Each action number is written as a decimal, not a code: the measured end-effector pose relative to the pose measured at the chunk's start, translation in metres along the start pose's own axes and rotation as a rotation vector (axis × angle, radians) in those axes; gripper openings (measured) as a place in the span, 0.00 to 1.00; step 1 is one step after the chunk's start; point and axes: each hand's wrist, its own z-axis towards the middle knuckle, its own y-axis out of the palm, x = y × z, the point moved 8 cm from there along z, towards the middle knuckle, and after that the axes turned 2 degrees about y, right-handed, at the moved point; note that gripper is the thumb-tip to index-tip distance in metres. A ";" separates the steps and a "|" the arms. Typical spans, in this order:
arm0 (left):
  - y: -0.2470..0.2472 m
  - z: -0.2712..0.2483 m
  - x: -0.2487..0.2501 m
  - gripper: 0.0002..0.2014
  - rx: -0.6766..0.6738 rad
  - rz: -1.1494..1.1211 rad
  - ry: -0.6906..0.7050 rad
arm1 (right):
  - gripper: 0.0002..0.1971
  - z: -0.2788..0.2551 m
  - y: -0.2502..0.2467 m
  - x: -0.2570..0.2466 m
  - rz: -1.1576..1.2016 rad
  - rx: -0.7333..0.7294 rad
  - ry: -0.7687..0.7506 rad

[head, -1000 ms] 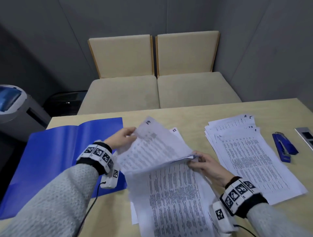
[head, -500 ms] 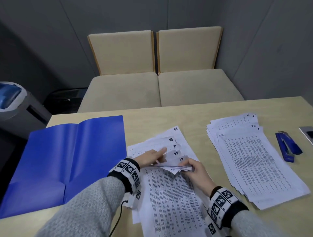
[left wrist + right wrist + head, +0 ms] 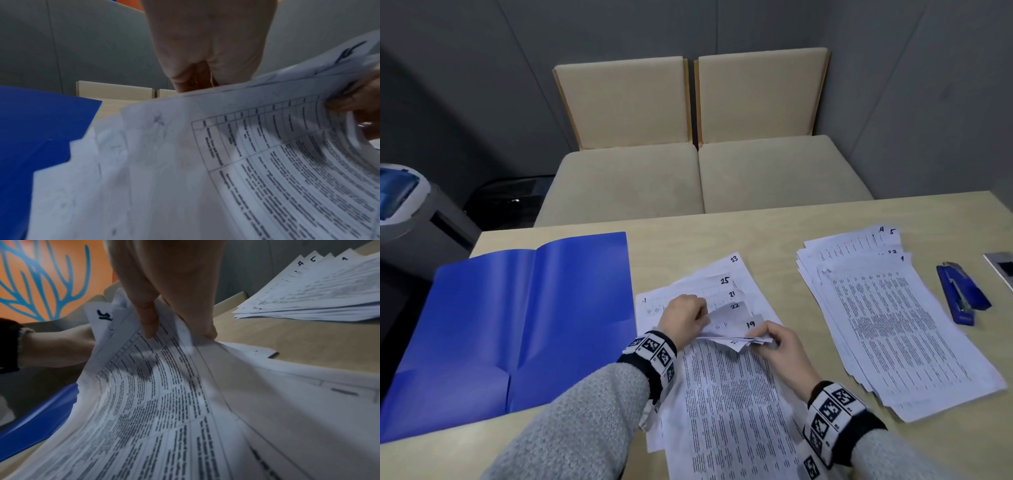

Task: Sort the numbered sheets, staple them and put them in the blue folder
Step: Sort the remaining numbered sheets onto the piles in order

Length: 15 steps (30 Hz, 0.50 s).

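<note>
- white printed sheets [image 3: 726, 387] lie in a loose stack on the table [image 3: 784, 219] under both hands, corners fanned, handwritten numbers 23, 25, 21, 22, 19 readable.
- left hand [image 3: 683, 317] curls its fingers over the folded-back sheet tops.
- right hand [image 3: 779, 346] pinches the lifted corners by the "19".
- second pile [image 3: 900, 325] well right of the right hand shows 4, 5, 1.
- blue stapler [image 3: 960, 296] lies beyond that pile.
- blue folder [image 3: 517, 315] lies open, left of the left hand.
</note>
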 end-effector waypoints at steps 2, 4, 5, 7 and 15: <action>-0.002 -0.001 -0.002 0.05 0.025 -0.029 0.012 | 0.05 0.001 -0.003 0.002 0.010 0.023 -0.005; -0.003 -0.002 -0.001 0.08 0.040 -0.008 0.054 | 0.11 -0.001 -0.005 0.004 0.051 0.049 0.017; -0.005 -0.004 0.002 0.06 0.052 0.020 0.086 | 0.14 -0.002 -0.007 0.003 0.065 0.071 0.032; -0.006 -0.007 0.007 0.03 0.071 0.056 0.158 | 0.21 -0.005 -0.010 0.000 0.073 0.111 0.064; 0.007 -0.007 0.007 0.03 -0.077 -0.082 0.213 | 0.08 0.003 -0.008 0.003 -0.019 0.038 0.013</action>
